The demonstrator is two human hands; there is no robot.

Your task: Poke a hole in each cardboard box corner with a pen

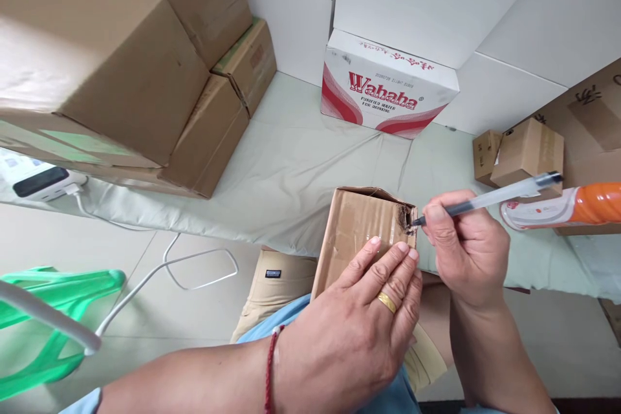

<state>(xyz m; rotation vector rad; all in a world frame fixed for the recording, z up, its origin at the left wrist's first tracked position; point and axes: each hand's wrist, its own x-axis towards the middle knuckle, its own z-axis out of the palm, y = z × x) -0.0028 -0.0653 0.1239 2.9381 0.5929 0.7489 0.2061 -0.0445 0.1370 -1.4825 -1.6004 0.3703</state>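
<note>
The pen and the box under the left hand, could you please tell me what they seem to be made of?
Pen: probably smooth plastic, as the barrel looks translucent and slightly shiny.
Box: apparently corrugated cardboard, mostly matte brown with faint parallel ridges; a few glossy streaks leave open whether something clear covers it.

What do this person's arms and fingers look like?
The left arm has a light blue sleeve, a thin red braided bracelet and a gold ring on one finger. The right arm shows no jewellery.

Gap btwn L boxes (140, 71), Wahaha ctn (383, 92)
</note>
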